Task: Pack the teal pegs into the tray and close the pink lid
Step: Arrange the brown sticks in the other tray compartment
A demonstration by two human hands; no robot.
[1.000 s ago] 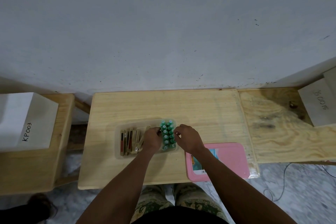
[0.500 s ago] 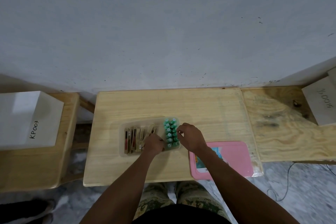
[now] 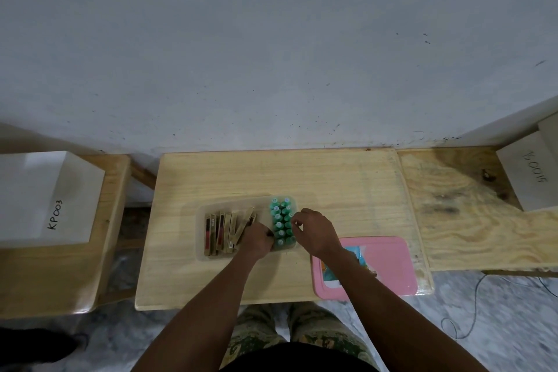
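A clear shallow tray [image 3: 200, 252] lies on the middle of the wooden table. Two upright rows of teal pegs [image 3: 282, 222] fill its right end. My left hand [image 3: 256, 240] rests curled in the tray, just left of the nearest pegs; whether it grips one I cannot tell. My right hand [image 3: 314, 234] is at the tray's right rim, fingertips pinched beside the pegs. The pink lid [image 3: 389, 263] lies flat on the table to the right, partly under my right forearm.
Several gold and red flat sticks [image 3: 225, 234] lie in the tray's left part. White boxes stand on side benches at left [image 3: 39, 199] and far right [image 3: 528, 175]. A wall rises right behind the table [image 3: 271, 178]. A cable [image 3: 471, 311] lies on the floor.
My left hand has slid back from the far pegs to the near end of the rows. My right hand stays at the tray's right side. The camera has shifted slightly.
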